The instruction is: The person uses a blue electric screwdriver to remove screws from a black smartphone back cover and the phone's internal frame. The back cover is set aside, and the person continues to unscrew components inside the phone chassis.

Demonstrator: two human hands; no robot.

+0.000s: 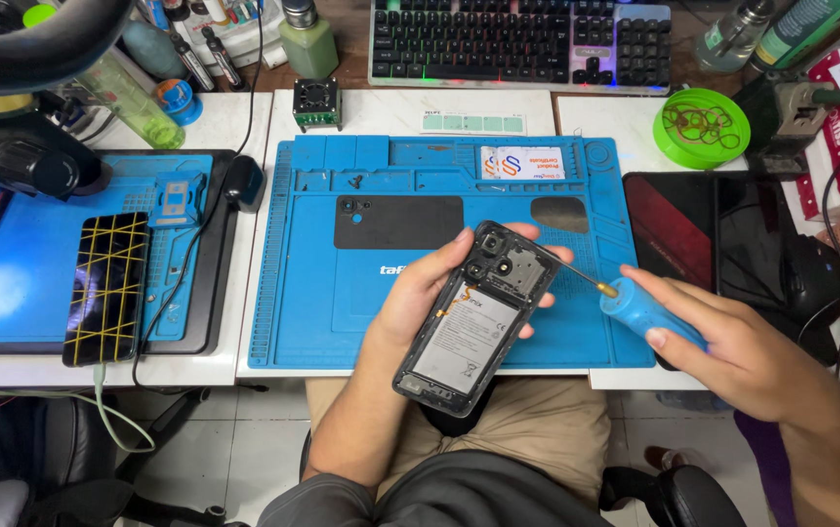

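Opened phone (473, 312) is gripped tilted in left hand (420, 293) so the screwdriver (635, 307), clenched in right hand (732, 351), gets reached to its screws over the blue mat (342, 322).

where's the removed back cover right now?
In the head view, the black back cover lies flat on the blue work mat, upper centre, just above the left hand holding the opened phone.

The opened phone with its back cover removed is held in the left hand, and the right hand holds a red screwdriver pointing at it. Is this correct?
Not quite: the screwdriver is blue, not red, as the head view shows. The rest stands: the left hand holds the opened phone with its back cover off, and the right hand points the tool's tip at the phone.
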